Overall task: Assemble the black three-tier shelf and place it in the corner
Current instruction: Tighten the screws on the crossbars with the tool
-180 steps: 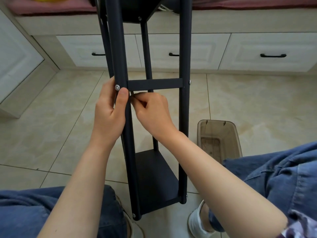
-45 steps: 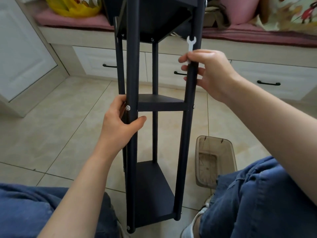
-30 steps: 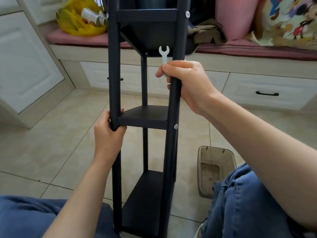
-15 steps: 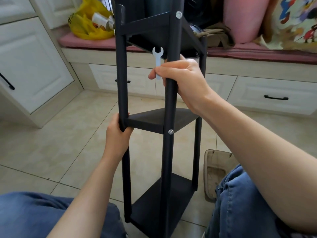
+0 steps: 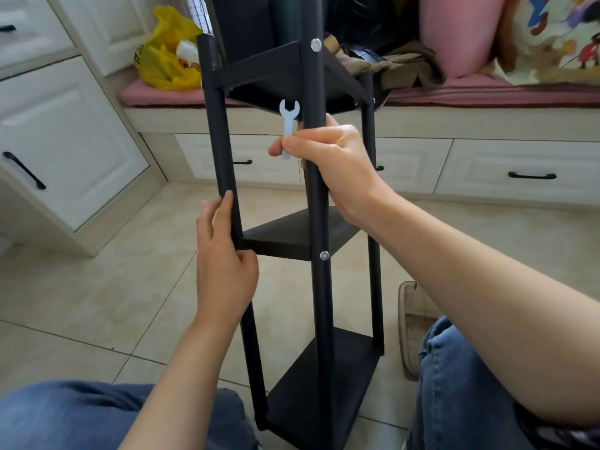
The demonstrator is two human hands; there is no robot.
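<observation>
shelf (image 5: 282, 237) is roughly upright on the tiled floor (image 5: 97, 287), bottom tier low between the person's knees, top tier up in front of the window seat (image 5: 487, 92). all three tiers are on the posts, and silver bolt heads show on the front post.

left hand (image 5: 224, 264) grips the left post at the middle-tier joint. its fingers (image 5: 227, 206) lie nearly straight up along the post, thumb hooked across the front just under the tier edge.

right hand (image 5: 331, 160) is wrapped round the front post between the top and middle tiers, fingers (image 5: 311, 142) curled tight. same grip also traps a small silver wrench (image 5: 289, 121), open jaw end sticking up above the knuckles.

clear plastic bin (image 5: 410, 319) sits on the floor just right of the shelf, partly hidden by the right knee. yellow bag (image 5: 168, 56) sits at the left end of the seat cushion, and white drawers (image 5: 519, 170) with black handles run below it.
</observation>
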